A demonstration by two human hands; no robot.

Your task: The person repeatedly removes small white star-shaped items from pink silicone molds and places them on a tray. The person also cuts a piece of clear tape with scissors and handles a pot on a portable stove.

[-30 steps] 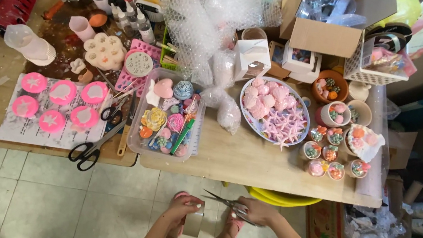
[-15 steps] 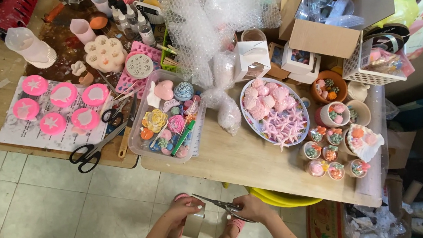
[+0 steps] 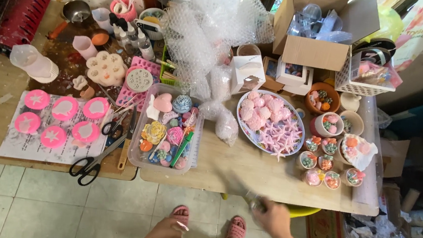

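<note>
My right hand (image 3: pixel 273 216) is at the front edge of the wooden table (image 3: pixel 247 177), blurred by motion. It grips a thin blurred thing, seemingly the scissors (image 3: pixel 254 199), which streaks up and left over the table top. My left hand (image 3: pixel 168 232) hangs lower, above the tiled floor beside my pink sandal (image 3: pixel 181 215). A small pale bit shows at its fingertips; whether it grips it is unclear. Nearest on the table are a clear tray (image 3: pixel 136 142) of coloured soap shapes and an oval plate (image 3: pixel 294 145) of pink stars and shells.
Black scissors (image 3: pixel 90 163) lie at the table's front left by a sheet with pink round moulds (image 3: pixel 65 109). Bubble wrap (image 3: pixel 207 21), a cardboard box (image 3: pixel 311 50) and a red rack (image 3: pixel 20 9) stand at the back. Small filled cups (image 3: pixel 324 165) cluster at the right.
My hands were together low over my feet, with scissors and a tape roll. They have parted: the right hand has swung up to the table edge, the left has dropped back.
</note>
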